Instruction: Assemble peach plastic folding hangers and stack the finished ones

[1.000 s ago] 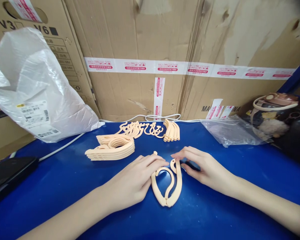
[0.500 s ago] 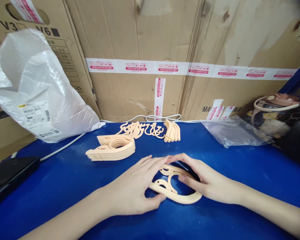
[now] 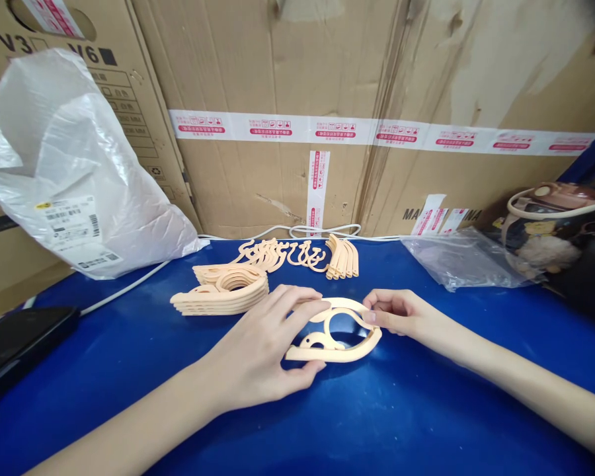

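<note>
A cream folding hanger (image 3: 337, 355), folded together with its hook curled inside, is between my hands just above the blue table. My left hand (image 3: 272, 344) grips its left end, thumb on the near arm and fingers over the far one. My right hand (image 3: 394, 312) pinches its far right side between thumb and curled fingers. Beyond my left hand lies a stack of folded hangers (image 3: 223, 301) of the same kind. Behind it are several loose hooks (image 3: 270, 254) and a row of curved hanger arms (image 3: 343, 256).
A white plastic mailing bag (image 3: 79, 172) leans at the left, above a dark phone-like object (image 3: 24, 350). Cardboard boxes (image 3: 277, 178) wall off the back, with a white cable (image 3: 272, 231) along their foot. A clear plastic bag (image 3: 461, 261) and a brown-lidded bottle (image 3: 545, 218) stand at the right.
The folded hanger has moved up and slightly left, away from me. My right hand has drawn back from over it to a pinch at its right side.
</note>
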### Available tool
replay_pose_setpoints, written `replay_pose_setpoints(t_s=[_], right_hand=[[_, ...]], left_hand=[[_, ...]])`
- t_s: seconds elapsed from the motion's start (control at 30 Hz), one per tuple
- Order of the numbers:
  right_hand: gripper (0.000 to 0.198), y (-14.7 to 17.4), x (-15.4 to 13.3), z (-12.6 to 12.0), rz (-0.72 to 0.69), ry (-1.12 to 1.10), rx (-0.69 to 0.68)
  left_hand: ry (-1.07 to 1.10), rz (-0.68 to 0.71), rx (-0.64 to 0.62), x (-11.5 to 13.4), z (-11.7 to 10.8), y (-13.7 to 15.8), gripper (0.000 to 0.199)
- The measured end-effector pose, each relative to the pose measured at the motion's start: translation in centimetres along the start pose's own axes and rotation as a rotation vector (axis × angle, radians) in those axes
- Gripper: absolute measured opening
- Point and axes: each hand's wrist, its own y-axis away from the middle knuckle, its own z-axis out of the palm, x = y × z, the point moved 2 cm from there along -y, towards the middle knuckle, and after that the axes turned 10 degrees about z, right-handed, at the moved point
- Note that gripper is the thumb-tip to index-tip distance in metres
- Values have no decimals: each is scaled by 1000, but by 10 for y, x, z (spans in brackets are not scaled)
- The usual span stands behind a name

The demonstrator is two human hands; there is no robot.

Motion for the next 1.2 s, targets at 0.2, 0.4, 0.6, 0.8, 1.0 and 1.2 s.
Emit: replay_pose_setpoints(t_s=[0.2, 0.4, 0.6, 0.8, 1.0, 1.2], right_hand=[[38, 6, -7, 2, 5, -15, -46], [39, 8, -6, 6, 10, -61, -47], [40, 9, -7, 9, 21, -63, -62], [39, 9, -7, 9, -6, -44, -73], [37, 10, -6, 9, -24, -63, -88], [39, 11, -10, 10, -4, -63, -93]], left_hand=[[-30, -17, 26, 1, -1, 0, 55], [-19, -59, -52, 0, 3, 0, 76], [-55, -1, -54, 0, 5, 1, 76], [-128, 45, -34, 0, 5, 1, 65], [-176, 88, -15, 1, 5, 1, 64], [-207, 128, 8, -3, 9, 3, 75]])
